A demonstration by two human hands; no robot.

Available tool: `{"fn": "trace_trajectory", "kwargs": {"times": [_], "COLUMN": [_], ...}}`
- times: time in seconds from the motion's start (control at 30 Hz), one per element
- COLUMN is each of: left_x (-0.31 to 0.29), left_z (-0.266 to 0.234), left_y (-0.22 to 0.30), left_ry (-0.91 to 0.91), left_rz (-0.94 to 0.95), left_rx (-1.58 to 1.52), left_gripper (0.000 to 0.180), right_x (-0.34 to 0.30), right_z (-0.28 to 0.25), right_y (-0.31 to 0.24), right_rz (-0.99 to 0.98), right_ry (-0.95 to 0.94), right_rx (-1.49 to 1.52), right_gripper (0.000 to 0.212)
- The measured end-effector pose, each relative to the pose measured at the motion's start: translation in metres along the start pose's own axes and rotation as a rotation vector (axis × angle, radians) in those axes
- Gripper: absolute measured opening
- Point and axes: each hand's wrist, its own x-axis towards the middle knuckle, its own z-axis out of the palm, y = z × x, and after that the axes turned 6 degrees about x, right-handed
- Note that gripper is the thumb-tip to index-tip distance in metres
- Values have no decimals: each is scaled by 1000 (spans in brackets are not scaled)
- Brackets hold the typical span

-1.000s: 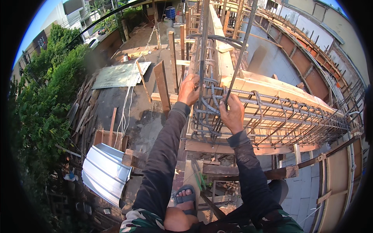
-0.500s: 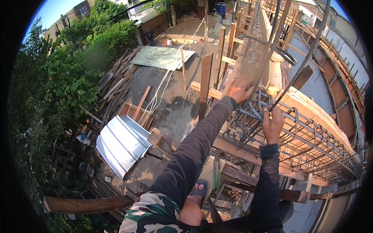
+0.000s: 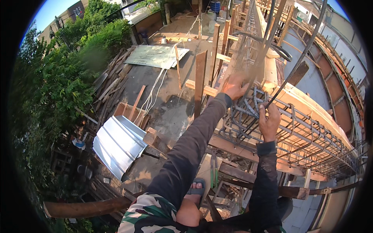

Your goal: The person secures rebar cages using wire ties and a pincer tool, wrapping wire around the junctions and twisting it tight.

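Since a second ago, the head view has swung leftward, so both hands and the corner of the rebar cage now lie farther right in it, and a brown wooden beam has come in at the near left. Right hand pinches a slender dark rod between thumb and fingers at the cage's corner; the rod slants up toward the far right. Left hand is beside the upright bars, its fingers blurred, so I cannot tell whether they are closed on one. The cage runs from the corner to the right, along a pale timber board. Nearer the person, a green-handled tool is beside a sandalled foot. A silvery ribbed sheet lies well apart, to the left.
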Motion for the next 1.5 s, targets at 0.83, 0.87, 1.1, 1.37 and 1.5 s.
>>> {"fn": "trace_trajectory", "kwargs": {"times": [0.83, 0.87, 1.1, 1.37, 1.5], "left_x": [0, 0, 0, 0, 1], "left_z": [-2, -2, 1, 1, 2], "left_y": [-4, -4, -7, -11, -10], "left_ry": [-40, -42, -23, -54, -70], "left_rz": [-41, -46, -29, -58, -55], "left_rx": [-1, 5, -13, 0, 14], "left_gripper": [30, 30, 27, 25, 26], "right_x": [2, 2, 2, 2, 2], "right_z": [1, 0, 1, 2, 3], "right_y": [2, 2, 1, 3, 5], "right_rz": [8, 13, 9, -20, -5], "right_ry": [23, 23, 21, 30, 37], "right_rx": [39, 39, 58, 44, 41], "right_gripper": [9, 10, 14, 10, 10]}}
